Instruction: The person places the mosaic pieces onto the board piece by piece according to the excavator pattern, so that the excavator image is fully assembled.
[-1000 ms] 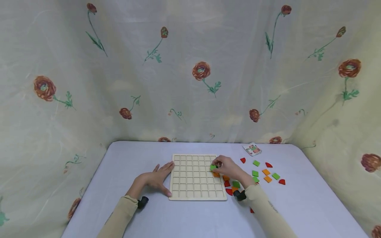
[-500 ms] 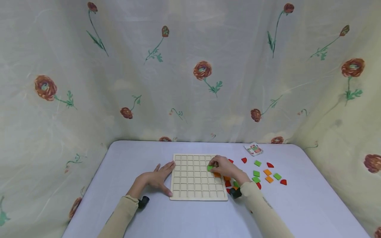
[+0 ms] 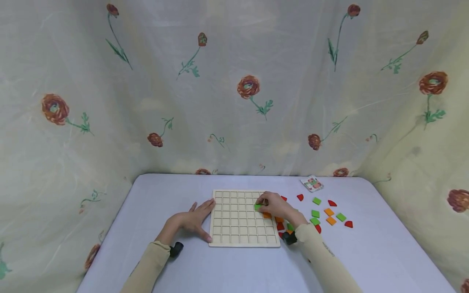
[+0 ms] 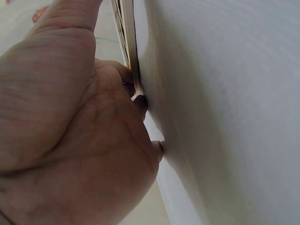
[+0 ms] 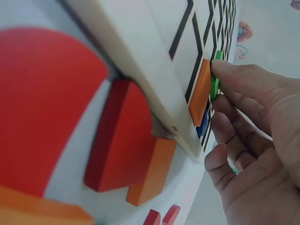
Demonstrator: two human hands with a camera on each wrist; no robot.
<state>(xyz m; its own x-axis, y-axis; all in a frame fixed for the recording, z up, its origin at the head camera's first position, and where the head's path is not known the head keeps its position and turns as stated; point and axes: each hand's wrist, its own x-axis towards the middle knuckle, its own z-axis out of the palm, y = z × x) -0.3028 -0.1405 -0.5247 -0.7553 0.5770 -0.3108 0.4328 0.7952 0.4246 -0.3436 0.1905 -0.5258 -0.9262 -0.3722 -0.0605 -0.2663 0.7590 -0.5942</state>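
Note:
A wooden grid board (image 3: 234,240) lies flat on the table in the head view. My left hand (image 3: 192,221) is spread at its left edge, fingertips and thumb against the frame; the left wrist view shows this palm (image 4: 84,140) beside the board's side. Over the right part of the grid, my right hand (image 3: 276,204) pinches a green square tile (image 3: 257,207) between thumb and fingers. In the right wrist view the green tile (image 5: 215,75) stands right at the grid, next to an orange tile (image 5: 200,93). A blue tile (image 5: 202,125) shows partly behind the orange one.
Several loose red, green and orange pieces lie right of the board, such as a red quarter-round (image 3: 349,224) and an orange square (image 3: 331,220). My right forearm covers some. A patterned card (image 3: 312,183) lies at the back right. A flowered curtain (image 3: 220,101) hangs behind the table.
My right hand has shifted slightly left over the grid with the green tile, then stayed almost still during the last half second. The left hand holds its place.

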